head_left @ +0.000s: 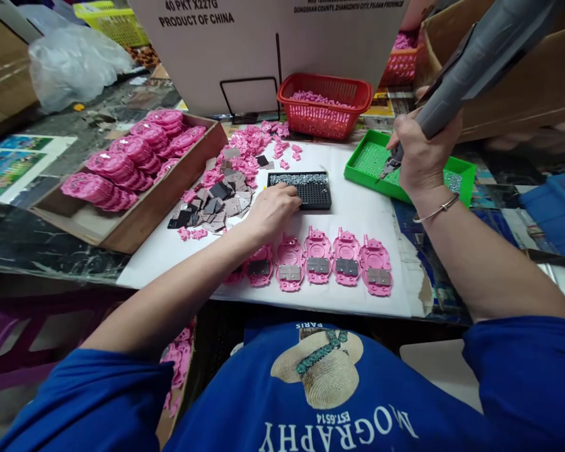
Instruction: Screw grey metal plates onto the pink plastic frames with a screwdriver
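My left hand (pixel 275 210) reaches to the near left edge of a black perforated tray (pixel 317 202), fingers bent together; what they pinch, if anything, is hidden. Small silvery screws (pixel 292 179) lie along the tray's far side. My right hand (pixel 426 150) is wrapped round a grey power screwdriver (pixel 466 75), its metal tip pointing down over a green tray (pixel 466 191). In front of me several pink plastic casings (pixel 317 242) lie in a row on white paper. Each fully visible one carries a grey or black plate (pixel 346 267).
Loose plates (pixel 216 204) and small pink parts (pixel 252 143) are heaped left of the black tray. A cardboard box (pixel 122 229) of stacked pink casings stands further left. Behind are a red basket (pixel 324 122) and a large printed carton (pixel 263 56); a blue bin (pixel 555 207) is at right.
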Tool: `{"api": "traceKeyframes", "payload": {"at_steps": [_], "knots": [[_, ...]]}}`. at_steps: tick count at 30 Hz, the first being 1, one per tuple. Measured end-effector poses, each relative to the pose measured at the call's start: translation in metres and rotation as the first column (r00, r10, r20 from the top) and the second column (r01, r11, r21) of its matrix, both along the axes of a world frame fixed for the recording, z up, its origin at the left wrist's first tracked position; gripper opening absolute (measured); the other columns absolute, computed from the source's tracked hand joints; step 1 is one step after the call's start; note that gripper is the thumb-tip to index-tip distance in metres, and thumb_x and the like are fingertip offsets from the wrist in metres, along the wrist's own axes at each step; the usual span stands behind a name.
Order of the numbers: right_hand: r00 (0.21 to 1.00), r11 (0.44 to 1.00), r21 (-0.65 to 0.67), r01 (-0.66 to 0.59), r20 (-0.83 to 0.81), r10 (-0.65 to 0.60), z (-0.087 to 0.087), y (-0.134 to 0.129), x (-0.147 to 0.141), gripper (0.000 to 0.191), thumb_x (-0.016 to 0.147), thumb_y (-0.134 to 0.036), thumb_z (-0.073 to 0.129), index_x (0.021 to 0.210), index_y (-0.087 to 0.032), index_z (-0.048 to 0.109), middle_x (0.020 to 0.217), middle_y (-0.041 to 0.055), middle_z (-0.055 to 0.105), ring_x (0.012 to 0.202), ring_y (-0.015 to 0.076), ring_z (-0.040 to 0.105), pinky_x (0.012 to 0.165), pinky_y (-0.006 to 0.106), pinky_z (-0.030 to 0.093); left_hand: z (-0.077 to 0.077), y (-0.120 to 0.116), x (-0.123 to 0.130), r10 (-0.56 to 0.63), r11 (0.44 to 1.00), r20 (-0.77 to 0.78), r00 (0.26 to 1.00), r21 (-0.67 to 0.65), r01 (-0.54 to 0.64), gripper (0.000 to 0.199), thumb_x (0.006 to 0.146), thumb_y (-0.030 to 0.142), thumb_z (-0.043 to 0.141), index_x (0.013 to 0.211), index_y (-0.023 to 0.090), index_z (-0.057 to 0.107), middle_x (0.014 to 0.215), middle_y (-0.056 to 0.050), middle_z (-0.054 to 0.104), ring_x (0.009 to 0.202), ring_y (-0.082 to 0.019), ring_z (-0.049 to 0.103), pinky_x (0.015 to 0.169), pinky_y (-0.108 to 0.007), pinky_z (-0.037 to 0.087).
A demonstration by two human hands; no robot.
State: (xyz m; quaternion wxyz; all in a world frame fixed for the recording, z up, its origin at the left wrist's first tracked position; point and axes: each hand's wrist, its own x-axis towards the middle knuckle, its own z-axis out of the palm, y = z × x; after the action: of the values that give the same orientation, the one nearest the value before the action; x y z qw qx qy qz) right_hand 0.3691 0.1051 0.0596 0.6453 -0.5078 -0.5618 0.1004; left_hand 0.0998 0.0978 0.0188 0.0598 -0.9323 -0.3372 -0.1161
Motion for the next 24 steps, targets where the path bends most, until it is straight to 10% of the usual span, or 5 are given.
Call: {"api": "traceKeyframes", "payload": {"at_steps": [15, 24], "knots": [[0.942, 0.929, 0.299, -0.218, -0.185, 0.281, 0.017, -0.031, -0.024, 0.04, 0.069, -0.053, 0.079, 0.099, -0.035, 0.061, 0.059, -0.0075, 0.049, 0.04, 0.0107, 0.042, 0.04, 0.03, 0.031, 0.017, -0.025, 0.037, -0.145, 0.986, -0.109, 0.983, -0.098, 0.135, 0.028, 0.09, 0.004, 0.045, 0.081, 0.014, 0.069, 0.083, -0.007, 0.062, 0.083, -0.02, 0.057, 0.067, -0.03, 0.042], [0.876, 0.921, 0.143, -0.361, -0.286, 0.388, 0.012, -0.027, -0.064, 0.043, 0.066, -0.057, 0.079, 0.093, -0.031, 0.058, 0.056, -0.0088, 0.048, 0.041, 0.0095, 0.042, 0.039, 0.029, 0.033, 0.008, -0.111, 0.007, -0.223, 0.975, 0.234, 0.946, 0.052, 0.217, 0.02, 0.098, 0.02, 0.051, 0.107, 0.008, 0.065, 0.1, -0.011, 0.069, 0.087, -0.02, 0.059, 0.074, -0.033, 0.051]]}}
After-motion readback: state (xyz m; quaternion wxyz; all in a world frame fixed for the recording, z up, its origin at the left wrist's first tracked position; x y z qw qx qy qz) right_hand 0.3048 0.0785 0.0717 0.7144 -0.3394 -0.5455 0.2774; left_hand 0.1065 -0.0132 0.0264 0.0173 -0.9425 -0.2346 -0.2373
